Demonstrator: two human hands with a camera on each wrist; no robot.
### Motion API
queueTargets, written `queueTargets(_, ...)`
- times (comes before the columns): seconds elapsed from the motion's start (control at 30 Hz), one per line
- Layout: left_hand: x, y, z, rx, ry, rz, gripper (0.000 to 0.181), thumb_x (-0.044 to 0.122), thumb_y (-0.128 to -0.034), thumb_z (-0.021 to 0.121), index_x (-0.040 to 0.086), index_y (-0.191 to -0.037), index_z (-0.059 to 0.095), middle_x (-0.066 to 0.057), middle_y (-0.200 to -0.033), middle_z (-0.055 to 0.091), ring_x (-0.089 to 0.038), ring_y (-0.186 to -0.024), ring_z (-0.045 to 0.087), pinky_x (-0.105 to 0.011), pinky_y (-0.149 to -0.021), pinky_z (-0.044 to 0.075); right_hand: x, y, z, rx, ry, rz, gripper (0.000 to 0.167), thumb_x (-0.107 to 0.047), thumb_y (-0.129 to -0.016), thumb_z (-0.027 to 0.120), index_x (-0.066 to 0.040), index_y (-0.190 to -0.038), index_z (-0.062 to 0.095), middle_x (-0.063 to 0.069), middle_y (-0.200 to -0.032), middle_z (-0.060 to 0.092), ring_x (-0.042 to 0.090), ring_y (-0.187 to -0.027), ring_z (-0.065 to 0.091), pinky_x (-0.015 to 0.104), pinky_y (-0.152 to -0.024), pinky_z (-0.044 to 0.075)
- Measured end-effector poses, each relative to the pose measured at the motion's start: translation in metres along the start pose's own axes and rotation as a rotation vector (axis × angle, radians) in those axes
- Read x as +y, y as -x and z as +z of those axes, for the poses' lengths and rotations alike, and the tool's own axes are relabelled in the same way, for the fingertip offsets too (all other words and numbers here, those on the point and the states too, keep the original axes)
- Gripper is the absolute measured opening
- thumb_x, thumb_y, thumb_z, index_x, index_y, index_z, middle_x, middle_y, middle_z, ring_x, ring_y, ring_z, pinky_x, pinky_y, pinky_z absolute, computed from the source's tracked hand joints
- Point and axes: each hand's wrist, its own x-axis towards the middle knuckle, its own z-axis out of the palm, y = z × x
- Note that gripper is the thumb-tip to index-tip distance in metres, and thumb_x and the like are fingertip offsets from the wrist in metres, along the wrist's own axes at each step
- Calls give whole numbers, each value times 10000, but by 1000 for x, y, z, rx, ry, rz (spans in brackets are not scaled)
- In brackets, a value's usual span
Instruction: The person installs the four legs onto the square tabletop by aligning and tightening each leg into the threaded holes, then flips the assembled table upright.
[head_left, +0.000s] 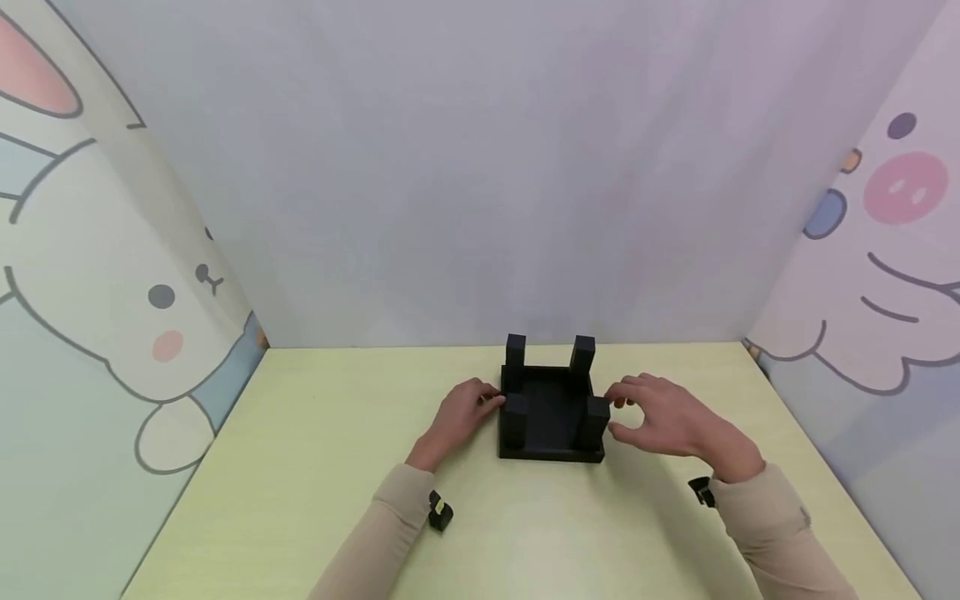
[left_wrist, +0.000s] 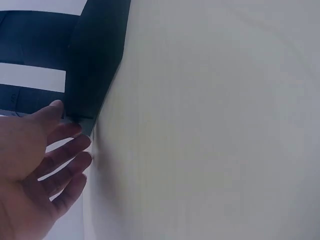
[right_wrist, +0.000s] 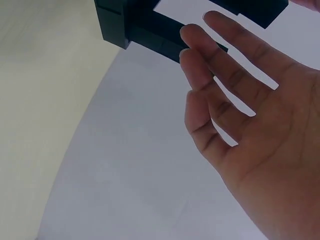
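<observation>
A black square frame with a shallow rim point(head_left: 551, 455) and several upright posts at its corners sits on the table, like a small table turned legs up. My left hand point(head_left: 455, 418) is at its left side, thumb and forefinger touching the edge. In the left wrist view, the other fingers of the left hand point(left_wrist: 30, 165) are spread and loosely extended beside the black panel point(left_wrist: 97, 55). My right hand point(head_left: 671, 417) hovers by the front right post point(head_left: 594, 423), fingers bent and thumb apart. In the right wrist view, nothing lies in the right palm point(right_wrist: 280, 145).
The pale yellow table point(head_left: 315, 467) ends at a plain grey-white back wall point(head_left: 450, 183). Side panels with cartoon animals stand to the left point(head_left: 90, 275) and right point(head_left: 892, 275). Black straps show at both cuffs.
</observation>
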Motion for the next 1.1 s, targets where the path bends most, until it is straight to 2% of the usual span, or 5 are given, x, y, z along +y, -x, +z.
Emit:
queueTargets(0.2,-8,3,-8,5,-28,59,233,229,-980,675,82,-1135,768,-55,-974,723,-165,-857,662,-336,-787,535,17,-7,19,-22,-26,-12,321,-150,-911,650,-172,-1230,675,7,-1026,672,203,-964,641,391,-801,523)
queueTargets(0.4,-17,10,-11,3,-100,170,366,200,-879,794,151,-1227,692,-36,-998,666,-181,-909,653,-373,-850,528,30,-17,47,-15,13,-113,403,-79,-876,772,-126,-1267,687,42,-966,651,193,-859,643,326,-743,528)
queueTargets(0.63,-20,12,-19,-70,-199,295,547,327,-846,790,234,-1364,641,-20,-1027,635,-148,-879,582,-324,-824,470,33,-30,66,16,69,-177,241,-154,-798,845,-226,-1001,737,-26,-866,612,73,-735,483,277,-691,435)
queueTargets(0.9,-18,7,-25,-106,-302,377,565,451,-783,774,186,-1274,687,3,-880,527,-100,-750,364,-247,-717,312,35,-42,76,46,240,-217,434,-274,-715,891,-220,-1120,747,-19,-866,567,134,-728,470,300,-682,416)
queueTargets(1.1,-16,2,-25,-120,-371,381,527,499,-782,757,228,-1217,633,35,-855,455,-113,-760,360,-269,-735,287,40,-45,81,107,316,-227,471,-275,-684,919,-205,-1121,758,5,-925,609,161,-785,516,327,-724,446)
